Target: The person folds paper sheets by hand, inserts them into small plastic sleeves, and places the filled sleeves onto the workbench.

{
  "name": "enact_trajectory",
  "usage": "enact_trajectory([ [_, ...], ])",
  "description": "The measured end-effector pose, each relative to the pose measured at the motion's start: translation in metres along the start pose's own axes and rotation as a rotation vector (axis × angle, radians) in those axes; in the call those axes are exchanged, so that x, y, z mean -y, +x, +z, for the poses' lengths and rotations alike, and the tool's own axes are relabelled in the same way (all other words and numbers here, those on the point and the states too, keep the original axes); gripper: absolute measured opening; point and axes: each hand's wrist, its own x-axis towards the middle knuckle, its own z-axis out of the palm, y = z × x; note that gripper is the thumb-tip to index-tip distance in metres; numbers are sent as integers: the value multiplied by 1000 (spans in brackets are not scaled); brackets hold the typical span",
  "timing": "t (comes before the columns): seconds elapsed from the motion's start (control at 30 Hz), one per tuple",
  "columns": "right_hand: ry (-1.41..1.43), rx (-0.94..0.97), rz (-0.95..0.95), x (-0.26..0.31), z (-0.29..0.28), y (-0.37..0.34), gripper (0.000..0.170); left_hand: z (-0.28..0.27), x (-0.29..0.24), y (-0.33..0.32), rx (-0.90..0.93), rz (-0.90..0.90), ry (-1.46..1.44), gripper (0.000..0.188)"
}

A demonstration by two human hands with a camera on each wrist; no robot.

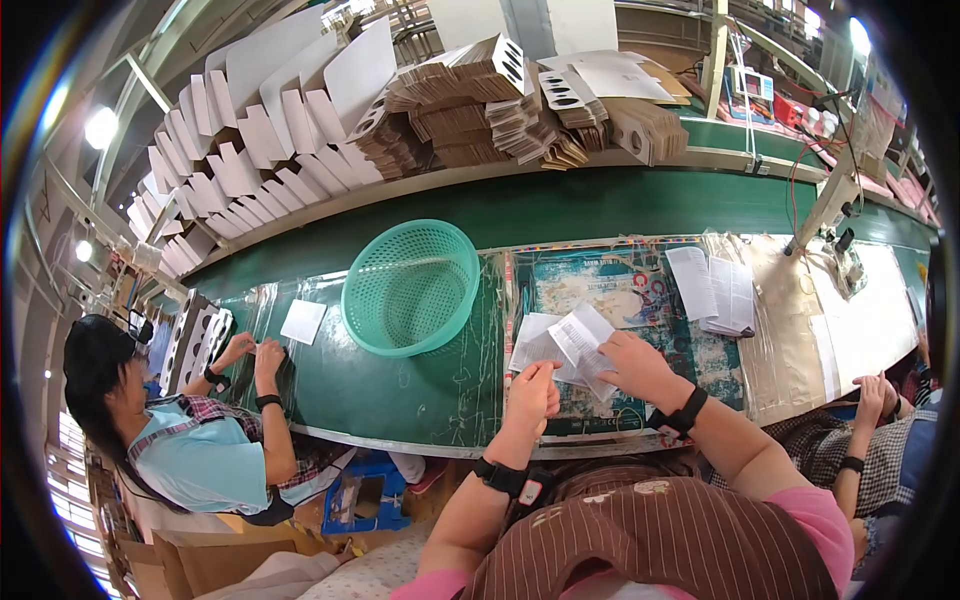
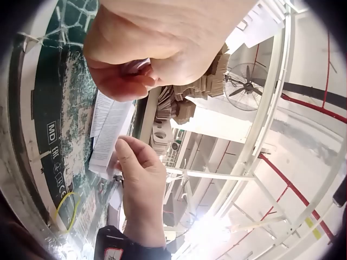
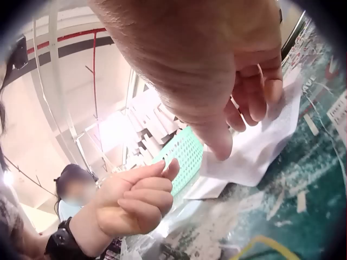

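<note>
My right hand (image 1: pixel 640 368) pinches the edge of a white printed leaflet (image 1: pixel 583 333) between thumb and fingers. In the left wrist view, the thumb and forefinger of that right hand (image 2: pixel 142 172) meet at the leaflet's (image 2: pixel 112 125) edge. Under it lies another printed sheet (image 1: pixel 537 345) on the worn, teal-printed mat (image 1: pixel 640 290). Just left of the sheets my left hand (image 1: pixel 533 398) hovers with curled fingers. In the right wrist view, the left hand's (image 3: pixel 143 200) forefinger and thumb tips stand close together, with no paper between them.
A green perforated basket (image 1: pixel 412 290) stands to the left, near a small white sheet (image 1: pixel 303 321). More printed leaflets (image 1: pixel 712 290) lie at right. Stacked cardboard pieces (image 1: pixel 450 105) line the far shelf. One person (image 1: pixel 200 440) works at left; another person's hand (image 1: pixel 872 395) shows at right.
</note>
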Motion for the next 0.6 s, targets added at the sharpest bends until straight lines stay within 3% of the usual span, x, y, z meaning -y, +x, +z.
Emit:
enact_trajectory([
  [0.03,-16,82,39,1,1,-1,18,-1,1,0,-4,-1,-1,19],
  [0.27,-123,175,78,-2,11,5,13,5,-7,-8,-7,-22,8,19],
  [0.4,38,165,209,2,-6,11,11,1,-6,-5,-30,0,-126,19],
  [0.5,179,118,293,3,-11,10,11,13,-9,-10,-88,-24,-72,21],
  [0.6,288,103,341,12,-26,17,12,10,-8,-4,5,-8,16,23],
])
